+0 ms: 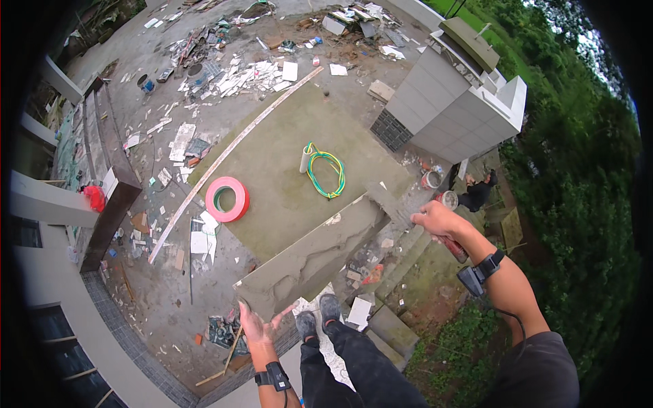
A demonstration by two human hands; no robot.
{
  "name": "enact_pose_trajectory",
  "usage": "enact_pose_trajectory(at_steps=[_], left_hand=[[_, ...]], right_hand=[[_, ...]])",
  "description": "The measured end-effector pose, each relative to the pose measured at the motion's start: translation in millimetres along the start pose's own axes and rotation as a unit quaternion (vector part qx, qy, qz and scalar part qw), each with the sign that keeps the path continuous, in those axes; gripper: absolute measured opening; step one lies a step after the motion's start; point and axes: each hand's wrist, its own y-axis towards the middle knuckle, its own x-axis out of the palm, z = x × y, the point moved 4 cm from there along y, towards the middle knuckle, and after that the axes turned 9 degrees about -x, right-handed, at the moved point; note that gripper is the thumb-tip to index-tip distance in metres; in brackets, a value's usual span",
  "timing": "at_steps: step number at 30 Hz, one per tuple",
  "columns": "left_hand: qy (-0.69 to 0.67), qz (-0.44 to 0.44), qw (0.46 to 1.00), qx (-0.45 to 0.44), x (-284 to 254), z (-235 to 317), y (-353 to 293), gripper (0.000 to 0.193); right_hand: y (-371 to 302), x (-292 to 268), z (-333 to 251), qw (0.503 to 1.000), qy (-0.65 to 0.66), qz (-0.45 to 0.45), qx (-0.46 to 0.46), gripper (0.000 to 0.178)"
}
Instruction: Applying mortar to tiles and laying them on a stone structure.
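Observation:
A long slab (306, 255) coated with wet grey mortar slants across the middle, its near end at the lower left. My left hand (258, 328) is at that near end, thumb and fingers spread around its edge, supporting it. In my right hand (437, 219) is a trowel, gripped by its reddish handle. The trowel's blade (388, 202) lies against the mortar at the slab's far right end. The coating looks smooth along the upper side and ragged along the lower side.
Beyond the slab, a red-rimmed roll (244, 200) and a coiled green-yellow hose (326, 175) lie on the floor. Broken tiles (252, 78) litter the far side. A tiled pillar (456, 102) stands right, near a bucket (431, 179) and another person (477, 192). Steps descend on the right.

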Motion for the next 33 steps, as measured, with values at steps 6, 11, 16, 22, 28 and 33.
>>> enact_pose_trajectory(at_steps=[6, 11, 16, 22, 28, 33], left_hand=[[0.03, 0.014, 0.999, 0.028, 11, -3, -8, 0.069], [0.03, 0.033, 0.999, 0.026, 26, -13, -10, 0.068], [0.016, 0.023, 1.0, 0.012, 19, -16, -5, 0.068], [-0.006, 0.017, 1.0, 0.005, -21, -4, 3, 0.069], [0.066, 0.058, 0.995, -0.038, -58, -6, 28, 0.068], [0.155, 0.055, 0.985, -0.06, -73, -9, 42, 0.068]], right_hand=[[7, 66, -21, 0.99, 0.061, -0.12, -0.033, 0.037], [44, 155, -94, 0.97, 0.045, -0.111, -0.212, 0.038], [4, 158, -138, 0.95, -0.018, -0.078, -0.301, 0.04], [-61, 51, -41, 0.98, -0.138, 0.032, -0.137, 0.039], [-101, 35, 72, 0.988, -0.025, 0.153, -0.001, 0.041], [-100, 74, 94, 0.979, -0.016, 0.204, -0.011, 0.039]])
